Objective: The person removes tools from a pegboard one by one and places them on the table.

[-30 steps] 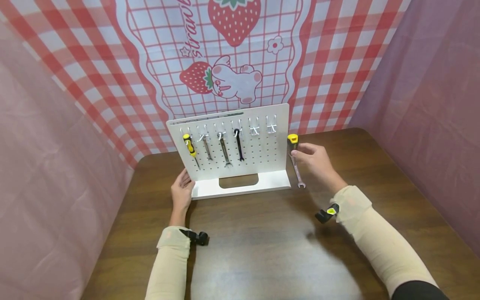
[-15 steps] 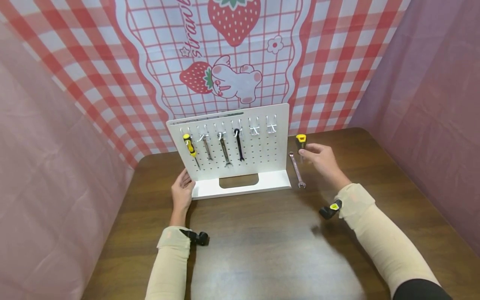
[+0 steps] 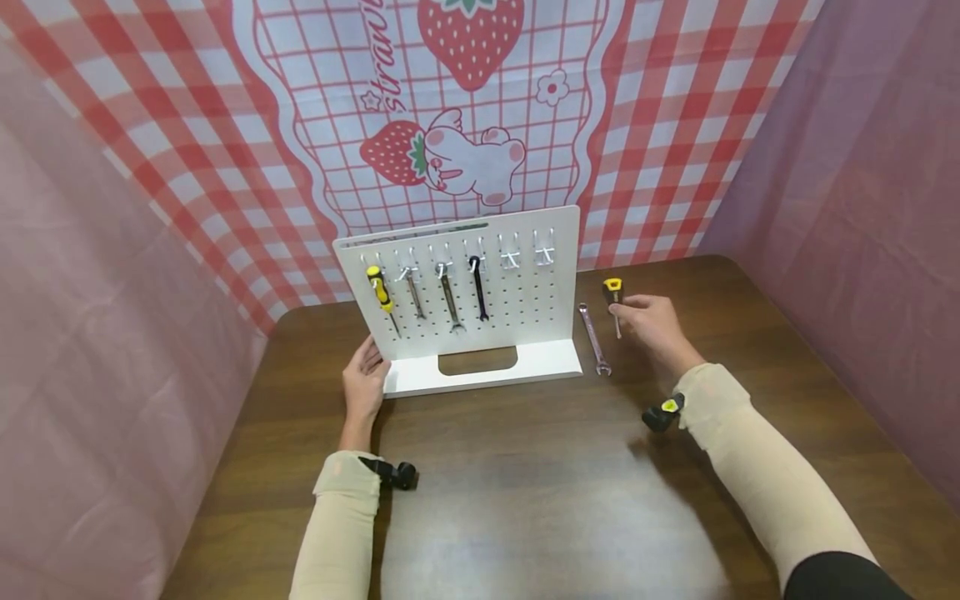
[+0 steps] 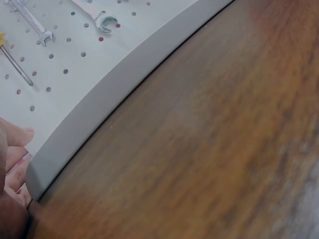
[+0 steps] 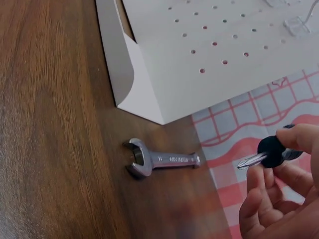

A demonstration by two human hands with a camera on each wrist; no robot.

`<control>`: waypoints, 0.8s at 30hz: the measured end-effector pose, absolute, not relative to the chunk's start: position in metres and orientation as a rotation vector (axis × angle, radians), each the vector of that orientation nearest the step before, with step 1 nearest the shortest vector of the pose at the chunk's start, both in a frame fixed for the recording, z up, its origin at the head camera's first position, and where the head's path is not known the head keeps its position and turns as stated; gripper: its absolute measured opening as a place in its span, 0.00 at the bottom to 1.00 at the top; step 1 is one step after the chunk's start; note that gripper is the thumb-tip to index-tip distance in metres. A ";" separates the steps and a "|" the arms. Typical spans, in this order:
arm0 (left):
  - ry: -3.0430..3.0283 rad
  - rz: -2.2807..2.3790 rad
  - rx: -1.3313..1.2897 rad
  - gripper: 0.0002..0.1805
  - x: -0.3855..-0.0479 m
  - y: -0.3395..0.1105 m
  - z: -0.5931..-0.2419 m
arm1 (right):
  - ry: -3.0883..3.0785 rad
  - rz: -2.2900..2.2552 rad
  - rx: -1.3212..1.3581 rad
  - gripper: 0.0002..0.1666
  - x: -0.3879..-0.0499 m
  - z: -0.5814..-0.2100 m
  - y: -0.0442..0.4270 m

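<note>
Head view — I'm watching the right hand pinching a yellow-and-black screwdriver, right of a wrench; the left hand is holding the pegboard by its edge — seemingly a tool-handling step, calling for a steady pinch

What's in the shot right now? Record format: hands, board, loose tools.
left_hand: left hand grips lower left edge of white perforated pegboard
right_hand: right hand pinches yellow-and-black-handled metal screwdriver, right of pegboard
hanging_left_to_right: second yellow-and-black screwdriver, shorter silver metal wrench, longer silver metal wrench, black metal wrench
bare_hooks: two clear-and-white hooks, right end
loose_tool: silver metal combination wrench on brown wooden table, between pegboard and right hand
</note>
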State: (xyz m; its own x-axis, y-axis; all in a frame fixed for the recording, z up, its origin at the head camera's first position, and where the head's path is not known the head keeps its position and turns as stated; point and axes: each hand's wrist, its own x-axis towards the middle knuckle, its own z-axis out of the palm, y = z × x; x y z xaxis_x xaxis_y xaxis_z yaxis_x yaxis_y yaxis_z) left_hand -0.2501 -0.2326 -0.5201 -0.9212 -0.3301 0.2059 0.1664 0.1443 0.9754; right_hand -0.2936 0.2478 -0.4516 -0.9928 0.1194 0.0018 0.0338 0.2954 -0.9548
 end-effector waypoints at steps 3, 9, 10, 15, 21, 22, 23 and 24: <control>-2.056 -1.835 0.156 0.32 -0.250 -0.233 -0.520 | -2.540 1.726 -0.199 0.28 -0.296 -0.454 0.250; -2.055 -1.835 0.144 0.32 -0.250 -0.234 -0.521 | -2.681 1.607 -0.220 0.28 -0.300 -0.459 0.255; -2.057 -1.836 0.139 0.31 -0.251 -0.234 -0.521 | -2.703 1.597 -0.224 0.28 -0.300 -0.460 0.256; -2.072 -1.833 0.092 0.31 -0.246 -0.233 -0.512 | -2.793 1.569 -0.269 0.29 -0.302 -0.464 0.259; -2.088 -1.823 0.078 0.31 -0.233 -0.226 -0.490 | -2.830 1.555 -0.290 0.26 -0.305 -0.467 0.260; -2.085 -1.827 0.077 0.31 -0.232 -0.226 -0.489 | -2.835 1.546 -0.291 0.25 -0.306 -0.468 0.260; -2.084 -1.831 0.077 0.31 -0.232 -0.226 -0.489 | -2.836 1.541 -0.292 0.24 -0.306 -0.468 0.260; -2.082 -1.835 0.077 0.31 -0.232 -0.225 -0.489 | -2.841 1.531 -0.289 0.24 -0.307 -0.469 0.261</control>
State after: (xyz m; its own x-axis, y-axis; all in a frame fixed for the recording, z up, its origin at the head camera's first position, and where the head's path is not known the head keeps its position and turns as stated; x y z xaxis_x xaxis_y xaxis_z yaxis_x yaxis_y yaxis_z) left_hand -0.2322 -0.2255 -0.4887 -0.9326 -0.2763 0.2323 0.1957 0.1540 0.9685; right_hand -0.3067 0.2606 -0.4695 -0.9793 0.1095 -0.1700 0.2022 0.5389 -0.8178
